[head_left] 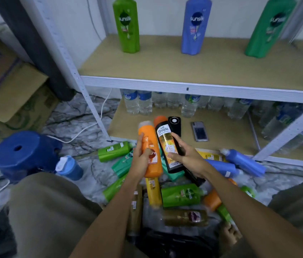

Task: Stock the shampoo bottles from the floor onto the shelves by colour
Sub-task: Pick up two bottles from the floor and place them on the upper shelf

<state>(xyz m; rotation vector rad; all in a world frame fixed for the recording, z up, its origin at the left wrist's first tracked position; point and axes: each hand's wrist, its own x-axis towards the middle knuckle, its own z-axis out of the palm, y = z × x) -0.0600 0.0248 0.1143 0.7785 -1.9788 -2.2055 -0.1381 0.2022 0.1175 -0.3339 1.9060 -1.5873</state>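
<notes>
1. Fingers of our left hand point(141, 155) were curled round the orange bottle point(149, 149) at mid-body, and our right hand point(184, 153) gripped the black bottle point(167, 146) the same way, thumb across its label.
2. Both bottles were raised cap-up at the centre of the frame, above the pile on the floor and in front of the lower shelf point(221, 135).
3. On the upper shelf point(165, 66), along the top of the frame, stood a light green bottle point(127, 25), a blue bottle point(195, 27) and a dark green bottle point(270, 28), well apart.
4. We judged the bottles stiff, smooth plastic, fairly heavy if full and a little slippery, so a wrap round the waist suited them better than a pinch at the cap.
5. More bottles lay scattered at lower centre, among them a green one point(181, 194) and a yellow one point(153, 190).
</notes>
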